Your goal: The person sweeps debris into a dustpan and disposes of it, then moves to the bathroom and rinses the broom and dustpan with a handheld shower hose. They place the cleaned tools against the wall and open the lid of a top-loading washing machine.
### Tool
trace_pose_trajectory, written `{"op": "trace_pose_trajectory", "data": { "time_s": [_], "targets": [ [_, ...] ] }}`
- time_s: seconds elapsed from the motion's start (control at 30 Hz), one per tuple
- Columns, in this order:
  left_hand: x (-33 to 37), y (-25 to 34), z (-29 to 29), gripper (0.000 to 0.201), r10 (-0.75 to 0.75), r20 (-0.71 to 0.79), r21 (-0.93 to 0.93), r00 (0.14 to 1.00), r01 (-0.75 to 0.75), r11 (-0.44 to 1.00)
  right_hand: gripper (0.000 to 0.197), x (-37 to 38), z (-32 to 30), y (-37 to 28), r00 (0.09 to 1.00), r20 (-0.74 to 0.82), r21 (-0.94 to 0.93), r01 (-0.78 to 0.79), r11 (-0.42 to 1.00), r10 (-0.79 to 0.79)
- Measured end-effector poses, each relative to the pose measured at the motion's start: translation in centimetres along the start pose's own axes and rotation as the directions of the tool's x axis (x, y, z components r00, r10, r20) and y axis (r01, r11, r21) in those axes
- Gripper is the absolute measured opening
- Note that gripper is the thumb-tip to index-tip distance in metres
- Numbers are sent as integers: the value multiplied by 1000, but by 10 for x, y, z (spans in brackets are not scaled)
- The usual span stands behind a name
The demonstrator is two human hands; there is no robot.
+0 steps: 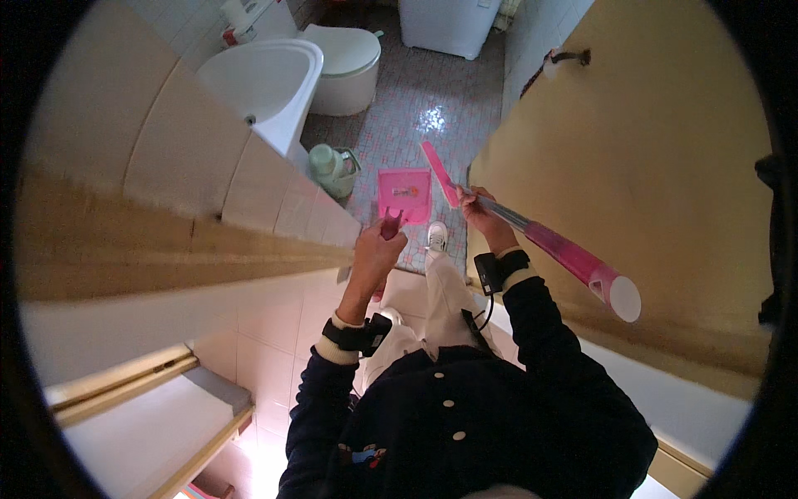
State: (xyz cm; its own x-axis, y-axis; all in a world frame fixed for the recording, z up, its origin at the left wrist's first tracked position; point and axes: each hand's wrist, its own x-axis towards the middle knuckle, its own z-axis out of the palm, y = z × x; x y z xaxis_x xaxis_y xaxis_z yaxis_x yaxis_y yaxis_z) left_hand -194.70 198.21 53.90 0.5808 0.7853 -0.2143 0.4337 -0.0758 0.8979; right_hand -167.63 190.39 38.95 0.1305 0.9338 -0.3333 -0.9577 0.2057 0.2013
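Observation:
My left hand (379, 251) is closed around the upright handle of a pink dustpan (385, 188). The pan is over the grey tiled floor in front of me, with a small light and reddish pattern or item at its middle, too small to make out. In my right hand (485, 221) is a long-handled pink broom (573, 251), gripped low on its silver shaft. Its narrow pink head (439, 173) is just right of the dustpan, and the wide white-capped end points back to the right. Bristles cannot be made out.
Left of the dustpan stands a pale green bin (342, 176) with a green bottle-like container. Beyond are a white washbasin (287, 100), a toilet (342, 75) and a white appliance (445, 25). A tiled wall edge (283, 191) and a yellowish door (640, 141) flank the doorway.

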Motion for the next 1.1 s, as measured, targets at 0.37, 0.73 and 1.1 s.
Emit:
{"op": "trace_pose_trajectory", "data": {
  "time_s": [0.37,0.73,1.1],
  "targets": [
    [209,87,28,25,-151,29,-89,988,153,984,25,136,107,-121,984,-175,178,-1,984,33],
    [426,150,33,25,81,-49,-146,995,-87,985,19,277,208,-213,958,-235,104,195,975,-167],
    [609,183,16,14,-42,-33,-138,999,37,990,14,424,295,-309,922,-281,-38,266,963,-266]
  ]
}}
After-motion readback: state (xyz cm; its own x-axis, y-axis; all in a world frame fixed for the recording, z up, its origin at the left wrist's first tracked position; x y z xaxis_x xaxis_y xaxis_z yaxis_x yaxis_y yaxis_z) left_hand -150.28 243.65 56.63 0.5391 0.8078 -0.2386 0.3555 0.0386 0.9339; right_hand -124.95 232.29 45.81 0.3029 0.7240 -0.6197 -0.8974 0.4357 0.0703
